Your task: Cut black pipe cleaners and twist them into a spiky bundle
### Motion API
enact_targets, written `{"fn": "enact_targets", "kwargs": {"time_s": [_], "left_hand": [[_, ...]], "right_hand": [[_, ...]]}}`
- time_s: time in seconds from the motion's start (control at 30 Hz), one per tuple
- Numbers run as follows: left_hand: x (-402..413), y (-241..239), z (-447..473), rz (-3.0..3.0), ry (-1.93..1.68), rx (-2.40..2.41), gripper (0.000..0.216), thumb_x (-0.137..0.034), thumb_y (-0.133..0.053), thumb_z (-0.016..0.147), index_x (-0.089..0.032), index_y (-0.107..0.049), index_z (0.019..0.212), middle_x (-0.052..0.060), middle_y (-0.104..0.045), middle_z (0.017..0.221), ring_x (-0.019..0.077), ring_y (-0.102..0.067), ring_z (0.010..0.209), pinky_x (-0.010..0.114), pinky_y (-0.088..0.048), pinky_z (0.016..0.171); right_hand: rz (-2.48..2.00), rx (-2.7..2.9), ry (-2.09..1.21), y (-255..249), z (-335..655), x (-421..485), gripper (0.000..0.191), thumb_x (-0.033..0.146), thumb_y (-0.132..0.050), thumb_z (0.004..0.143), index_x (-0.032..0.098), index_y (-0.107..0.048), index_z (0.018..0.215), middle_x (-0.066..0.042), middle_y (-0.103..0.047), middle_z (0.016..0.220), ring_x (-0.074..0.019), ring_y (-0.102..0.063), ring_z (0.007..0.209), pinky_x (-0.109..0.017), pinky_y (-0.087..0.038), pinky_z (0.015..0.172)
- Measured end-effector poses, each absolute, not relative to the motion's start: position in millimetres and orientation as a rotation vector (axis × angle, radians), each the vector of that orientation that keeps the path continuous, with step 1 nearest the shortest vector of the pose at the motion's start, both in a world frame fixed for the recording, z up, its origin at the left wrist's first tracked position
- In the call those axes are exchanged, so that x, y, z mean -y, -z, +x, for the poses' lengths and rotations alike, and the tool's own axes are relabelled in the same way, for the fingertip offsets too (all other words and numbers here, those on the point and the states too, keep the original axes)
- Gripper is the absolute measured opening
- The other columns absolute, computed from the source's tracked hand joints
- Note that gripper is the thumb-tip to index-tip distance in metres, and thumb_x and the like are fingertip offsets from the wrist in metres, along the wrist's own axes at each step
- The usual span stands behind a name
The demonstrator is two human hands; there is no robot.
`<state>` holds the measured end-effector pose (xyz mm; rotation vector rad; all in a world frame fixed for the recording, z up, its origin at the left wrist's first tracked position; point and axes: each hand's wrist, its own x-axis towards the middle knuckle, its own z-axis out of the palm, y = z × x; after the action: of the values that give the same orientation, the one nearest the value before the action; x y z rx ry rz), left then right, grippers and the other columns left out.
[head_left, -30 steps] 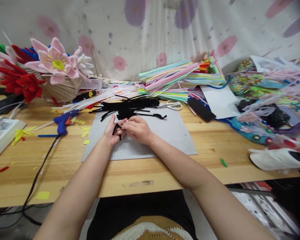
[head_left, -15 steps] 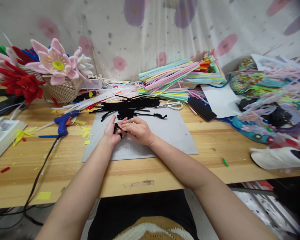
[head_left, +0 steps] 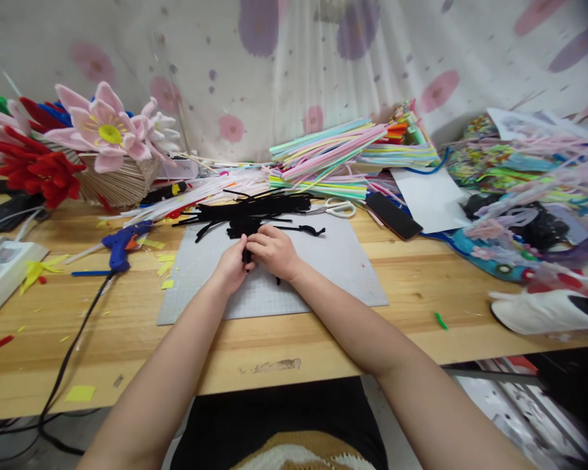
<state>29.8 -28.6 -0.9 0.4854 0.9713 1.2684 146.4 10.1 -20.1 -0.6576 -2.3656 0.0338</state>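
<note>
My left hand (head_left: 234,264) and my right hand (head_left: 273,252) meet over the grey cutting mat (head_left: 323,267), fingers pinched together on a short black pipe cleaner piece (head_left: 247,256) held between them. Only a bit of that black piece shows between the fingers, with a tip poking out below my right hand. Just beyond the hands lies a pile of black pipe cleaners (head_left: 255,212) on the mat's far edge.
A blue glue gun (head_left: 122,241) with its cord lies left of the mat. Scissors (head_left: 336,208) and a black phone (head_left: 394,215) sit behind right. Pastel pipe cleaner bundles (head_left: 333,153), pink and red flowers (head_left: 98,127), a white shoe-like object (head_left: 543,312) crowd the wooden table (head_left: 421,287).
Both hands have slid slightly right and away, closer to the black pile. The left hand has turned and closed over the black piece, which now shows less.
</note>
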Motion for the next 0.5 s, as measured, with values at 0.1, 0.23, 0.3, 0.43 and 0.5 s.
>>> {"fn": "enact_targets", "kwargs": {"time_s": [0.1, 0.23, 0.3, 0.43, 0.5], "left_hand": [[28, 5, 26, 0.651, -1.324, -1.100, 0.020, -0.025, -0.043, 0.088, -0.013, -0.055, 0.077, 0.000, -0.051, 0.062, 0.0066, -0.047, 0.047, 0.016, -0.033, 0.036], [28, 9, 21, 0.939, -1.273, -1.220, 0.018, -0.031, -0.050, 0.083, -0.015, -0.059, 0.079, 0.000, -0.052, 0.067, 0.0052, -0.040, 0.043, 0.017, -0.026, 0.037], [28, 12, 21, 1.156, -1.209, -1.255, 0.022, -0.030, -0.051, 0.082, -0.015, -0.057, 0.067, -0.001, -0.050, 0.060, 0.0062, -0.037, 0.044, 0.018, -0.026, 0.040], [29, 17, 23, 1.553, -1.108, -1.338, 0.026, -0.025, -0.050, 0.081, -0.017, -0.053, 0.057, -0.001, -0.050, 0.054, 0.0112, -0.043, 0.052, 0.021, -0.031, 0.051], [30, 17, 24, 1.651, -1.084, -1.404, 0.019, -0.023, -0.049, 0.082, -0.019, -0.058, 0.065, 0.000, -0.053, 0.057, 0.0133, -0.046, 0.056, 0.023, -0.032, 0.056]], "right_hand": [[-0.717, 2.207, -0.161, 20, 148, -11, 0.017, 0.015, -0.051, 0.079, 0.018, -0.063, 0.090, -0.010, -0.060, 0.107, -0.0194, -0.048, 0.095, -0.035, -0.042, 0.082], [-0.967, 1.684, -0.772, 18, 146, -13, 0.022, 0.025, -0.056, 0.074, 0.017, -0.058, 0.094, -0.006, -0.059, 0.092, -0.0123, -0.052, 0.076, -0.026, -0.045, 0.066], [-0.993, 1.508, -1.192, 16, 145, -15, 0.023, 0.037, -0.058, 0.073, 0.017, -0.059, 0.083, -0.001, -0.057, 0.073, -0.0088, -0.050, 0.061, -0.022, -0.042, 0.054], [-0.953, 1.282, -1.629, 13, 145, -19, 0.032, 0.045, -0.069, 0.060, 0.014, -0.062, 0.065, 0.004, -0.050, 0.051, -0.0051, -0.042, 0.045, -0.019, -0.032, 0.042], [-0.976, 1.127, -1.588, 14, 147, -23, 0.032, 0.043, -0.071, 0.057, 0.013, -0.065, 0.065, 0.005, -0.046, 0.046, -0.0035, -0.035, 0.041, -0.018, -0.026, 0.038]]}}
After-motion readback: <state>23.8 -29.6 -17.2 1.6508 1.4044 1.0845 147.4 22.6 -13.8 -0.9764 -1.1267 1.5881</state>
